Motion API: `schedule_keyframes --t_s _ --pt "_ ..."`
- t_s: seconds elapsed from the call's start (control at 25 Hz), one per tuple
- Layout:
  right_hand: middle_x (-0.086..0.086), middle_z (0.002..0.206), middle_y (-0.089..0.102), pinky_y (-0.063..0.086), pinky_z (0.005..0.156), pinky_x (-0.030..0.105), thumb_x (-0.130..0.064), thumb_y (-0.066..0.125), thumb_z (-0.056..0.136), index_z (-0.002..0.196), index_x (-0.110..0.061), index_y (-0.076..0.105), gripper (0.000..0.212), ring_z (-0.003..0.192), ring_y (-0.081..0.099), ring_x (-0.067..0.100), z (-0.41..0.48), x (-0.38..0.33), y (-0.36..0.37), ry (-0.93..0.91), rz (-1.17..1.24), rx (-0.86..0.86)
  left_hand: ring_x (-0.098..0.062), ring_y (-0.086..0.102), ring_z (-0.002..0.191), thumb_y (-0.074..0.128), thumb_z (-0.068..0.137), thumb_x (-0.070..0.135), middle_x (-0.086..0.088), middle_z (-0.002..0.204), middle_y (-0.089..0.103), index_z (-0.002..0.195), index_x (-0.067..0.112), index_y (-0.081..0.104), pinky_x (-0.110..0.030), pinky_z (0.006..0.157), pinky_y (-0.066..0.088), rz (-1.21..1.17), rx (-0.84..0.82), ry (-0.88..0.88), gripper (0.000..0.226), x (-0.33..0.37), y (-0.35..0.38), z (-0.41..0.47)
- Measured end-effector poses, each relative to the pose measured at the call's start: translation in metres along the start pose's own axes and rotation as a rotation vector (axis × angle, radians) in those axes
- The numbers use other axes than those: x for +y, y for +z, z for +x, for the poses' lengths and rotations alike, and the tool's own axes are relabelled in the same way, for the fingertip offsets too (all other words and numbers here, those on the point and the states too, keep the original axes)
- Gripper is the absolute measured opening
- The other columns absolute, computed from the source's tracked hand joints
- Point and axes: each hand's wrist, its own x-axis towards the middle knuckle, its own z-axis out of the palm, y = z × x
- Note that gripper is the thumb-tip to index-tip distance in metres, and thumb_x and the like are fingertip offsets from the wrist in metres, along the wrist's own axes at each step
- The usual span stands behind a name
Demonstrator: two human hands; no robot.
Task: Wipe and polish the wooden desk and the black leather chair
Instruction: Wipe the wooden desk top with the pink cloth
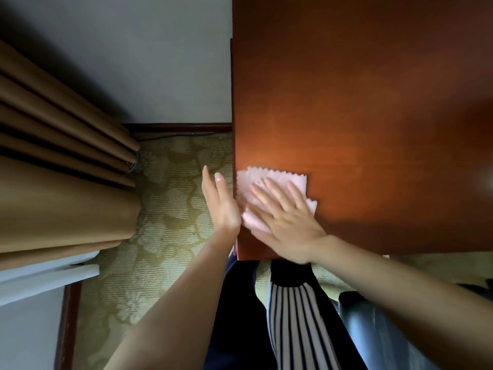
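Note:
The reddish-brown wooden desk (360, 102) fills the upper right. A pink cloth (253, 180) lies flat near its front left corner. My right hand (288, 220) presses on the cloth with straight, spread fingers. My left hand (220, 204) is held upright with straight fingers just off the desk's left edge, beside the cloth, holding nothing. A black leather chair (373, 324) shows at the lower right, partly hidden by my right arm.
Brown curtains (58, 169) hang at the left over a patterned beige carpet (170, 209). A grey wall (160, 62) with a dark skirting board stands beyond. My striped and dark clothing (293, 316) is below the desk's front edge.

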Motion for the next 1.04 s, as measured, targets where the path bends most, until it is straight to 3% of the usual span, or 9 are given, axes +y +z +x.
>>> schedule_keyframes --t_s 0.08,0.16,0.28,0.44,0.6,0.68,0.76,0.92,1.04 --pt "0.000 0.157 0.019 0.014 0.111 0.056 -0.055 0.027 0.095 0.144 -0.028 0.038 0.057 0.147 0.012 0.027 -0.016 -0.019 0.008 -0.065 0.022 0.023 -0.010 0.018 0.144 0.024 0.104 0.042 0.003 0.159 0.017 0.152 0.021 0.019 -0.028 0.115 0.016 -0.036 0.050 -0.031 0.053 -0.001 -0.010 -0.003" --pt "-0.001 0.157 0.021 0.014 0.112 0.056 -0.054 0.027 0.096 0.145 -0.030 0.038 0.056 0.147 0.010 0.028 -0.028 -0.037 0.014 -0.114 0.021 0.021 -0.011 0.022 0.142 0.024 0.103 0.043 0.003 0.158 0.019 0.152 0.023 0.021 -0.026 0.113 0.020 -0.036 0.084 -0.060 0.052 -0.003 -0.022 -0.005" --pt "-0.005 0.157 0.023 0.014 0.113 0.052 -0.054 0.028 0.096 0.143 -0.033 0.041 0.054 0.147 0.011 0.023 -0.030 -0.038 0.014 -0.156 0.011 0.016 -0.009 0.025 0.139 0.024 0.104 0.041 0.006 0.156 0.020 0.152 0.023 0.021 -0.010 0.103 0.027 -0.055 0.127 -0.115 0.051 -0.005 -0.035 -0.006" --pt "-0.006 0.154 0.028 0.013 0.113 0.051 -0.055 0.029 0.095 0.143 -0.034 0.031 0.052 0.146 0.018 0.022 -0.003 -0.016 0.002 -0.220 -0.025 -0.023 -0.013 0.021 0.144 0.024 0.104 0.039 0.002 0.158 0.020 0.152 0.022 0.020 -0.034 0.118 0.019 -0.036 0.164 -0.137 0.051 -0.003 -0.042 0.000" --pt "-0.009 0.157 0.008 0.004 0.116 0.049 -0.057 0.016 0.095 0.145 -0.036 0.023 0.054 0.148 0.002 0.018 0.026 -0.003 -0.012 -0.185 -0.046 -0.089 -0.012 0.024 0.143 0.025 0.104 0.039 0.003 0.157 0.022 0.152 0.022 0.020 -0.029 0.114 0.021 0.009 0.113 -0.110 0.051 0.001 -0.039 0.004" --pt "-0.013 0.156 -0.012 -0.009 0.117 0.047 -0.058 0.001 0.090 0.146 -0.041 0.006 0.058 0.145 -0.018 0.014 0.041 0.005 -0.022 -0.171 -0.059 -0.100 -0.012 0.022 0.143 0.025 0.104 0.037 0.002 0.157 0.021 0.152 0.020 0.021 -0.029 0.115 0.020 0.066 0.067 -0.085 0.051 0.001 -0.037 0.006" --pt "-0.016 0.151 -0.024 -0.015 0.116 0.045 -0.058 -0.009 0.085 0.143 -0.043 -0.010 0.060 0.142 -0.026 0.012 0.056 0.011 -0.032 -0.123 -0.053 -0.106 -0.011 0.019 0.143 0.025 0.104 0.036 0.002 0.158 0.019 0.151 0.019 0.020 -0.030 0.117 0.017 0.103 0.018 -0.082 0.050 0.000 -0.034 0.005" --pt "-0.015 0.155 -0.023 -0.017 0.116 0.040 -0.053 0.009 0.098 0.149 -0.040 -0.008 0.055 0.142 -0.026 0.010 0.097 0.029 -0.048 0.092 0.023 -0.131 -0.010 0.013 0.145 0.026 0.104 0.034 0.001 0.159 0.015 0.151 0.018 0.020 -0.034 0.120 0.012 0.162 -0.064 -0.057 0.050 -0.001 -0.029 -0.009" --pt "-0.016 0.155 -0.024 -0.017 0.115 0.039 -0.051 0.012 0.100 0.149 -0.042 -0.009 0.053 0.141 -0.027 0.008 0.117 0.029 -0.055 0.251 0.124 -0.163 -0.009 0.012 0.146 0.028 0.104 0.032 0.001 0.159 0.015 0.151 0.017 0.021 -0.033 0.120 0.011 0.192 -0.098 -0.023 0.049 -0.001 -0.028 -0.016"
